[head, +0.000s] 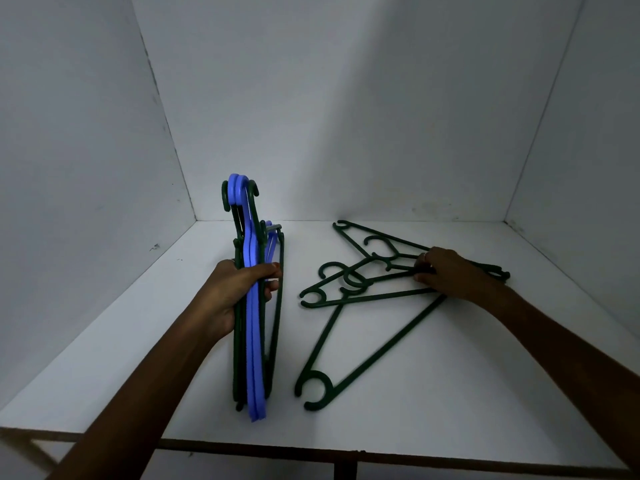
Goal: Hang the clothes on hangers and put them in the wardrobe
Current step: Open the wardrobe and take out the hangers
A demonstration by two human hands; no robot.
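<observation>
My left hand (239, 289) is clamping the upright hanger bundle (254, 306); my right hand (445, 271) is pinching the tangled green hangers (349, 289) beside it. Interlocked hooks risk snagging, dragging extras along.

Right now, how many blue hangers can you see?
2 blue hangers, both upright in the bundle that the left hand grips, sandwiched between dark green ones. The loose hangers under the right hand all look green. More blue ones could be hidden inside the bundle.
</observation>
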